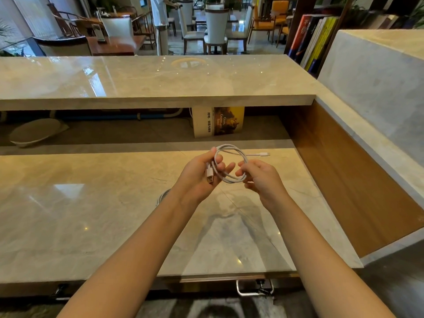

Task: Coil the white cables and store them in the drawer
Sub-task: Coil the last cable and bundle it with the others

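Observation:
A white cable (231,150) is wound into a round coil held above the marble desk (91,214). My left hand (202,173) grips the coil's left side, with the USB plug end hanging by its palm. My right hand (261,177) pinches the coil's lower right side. The cable's small connector end (263,154) sticks out to the right of the coil. A second white cable (161,197) lies on the desk, mostly hidden behind my left forearm. The drawer front with a metal handle (254,289) sits under the desk's near edge.
A raised marble counter (149,79) runs across behind the desk. A book (219,121) stands in the recess under it, and a white rounded object (34,131) lies at the left. A wooden side panel (344,180) bounds the desk on the right.

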A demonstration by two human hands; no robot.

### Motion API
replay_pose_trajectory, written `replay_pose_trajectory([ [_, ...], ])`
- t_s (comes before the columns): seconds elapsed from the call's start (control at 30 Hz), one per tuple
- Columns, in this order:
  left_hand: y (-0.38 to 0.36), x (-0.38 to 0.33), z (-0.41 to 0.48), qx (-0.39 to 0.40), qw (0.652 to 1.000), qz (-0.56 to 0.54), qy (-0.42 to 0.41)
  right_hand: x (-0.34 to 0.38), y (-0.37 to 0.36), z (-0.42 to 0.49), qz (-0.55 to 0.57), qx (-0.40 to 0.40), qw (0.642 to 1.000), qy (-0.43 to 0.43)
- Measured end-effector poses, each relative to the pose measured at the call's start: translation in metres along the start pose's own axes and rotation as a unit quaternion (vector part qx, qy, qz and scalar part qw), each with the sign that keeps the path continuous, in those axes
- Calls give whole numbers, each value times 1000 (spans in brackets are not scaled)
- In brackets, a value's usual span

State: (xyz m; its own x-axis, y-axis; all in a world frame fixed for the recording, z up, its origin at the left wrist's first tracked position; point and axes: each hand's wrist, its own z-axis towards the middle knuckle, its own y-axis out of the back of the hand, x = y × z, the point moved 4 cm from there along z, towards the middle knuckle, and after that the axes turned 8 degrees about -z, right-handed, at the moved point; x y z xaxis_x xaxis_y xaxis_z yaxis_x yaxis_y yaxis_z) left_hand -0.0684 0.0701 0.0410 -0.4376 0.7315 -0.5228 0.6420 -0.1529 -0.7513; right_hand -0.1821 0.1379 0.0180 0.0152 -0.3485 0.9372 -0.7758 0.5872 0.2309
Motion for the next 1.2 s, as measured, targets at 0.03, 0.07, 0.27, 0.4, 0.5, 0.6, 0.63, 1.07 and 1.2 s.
replay_pose_trajectory([
  [0.03,0,0,-1,15,1000,11,12,6,1,1,-32,-5,999,16],
  [0.07,0,-1,-1,30,999,21,22,12,1,2,-53,-8,998,32],
  [0.27,-1,-10,0,41,986,156,-42,24,1,2,-32,4,997,66],
  [0.4,0,-17,3,-78,917,352,-174,21,-7,0,23,-23,999,43],
  [0.5,-2,-21,5,-112,866,415,-256,20,-12,-1,41,-42,998,25],
  [0.6,-1,-22,7,-87,800,499,-323,19,-9,0,60,-59,996,2],
  [0.63,1,-21,8,-69,781,523,-334,19,-7,0,58,-63,996,-4],
  [1.07,20,-9,10,-176,842,359,-363,5,-19,4,15,-66,997,-28],
  [1.2,28,-4,16,-215,948,141,-189,-2,-26,4,12,-52,998,-37],
])
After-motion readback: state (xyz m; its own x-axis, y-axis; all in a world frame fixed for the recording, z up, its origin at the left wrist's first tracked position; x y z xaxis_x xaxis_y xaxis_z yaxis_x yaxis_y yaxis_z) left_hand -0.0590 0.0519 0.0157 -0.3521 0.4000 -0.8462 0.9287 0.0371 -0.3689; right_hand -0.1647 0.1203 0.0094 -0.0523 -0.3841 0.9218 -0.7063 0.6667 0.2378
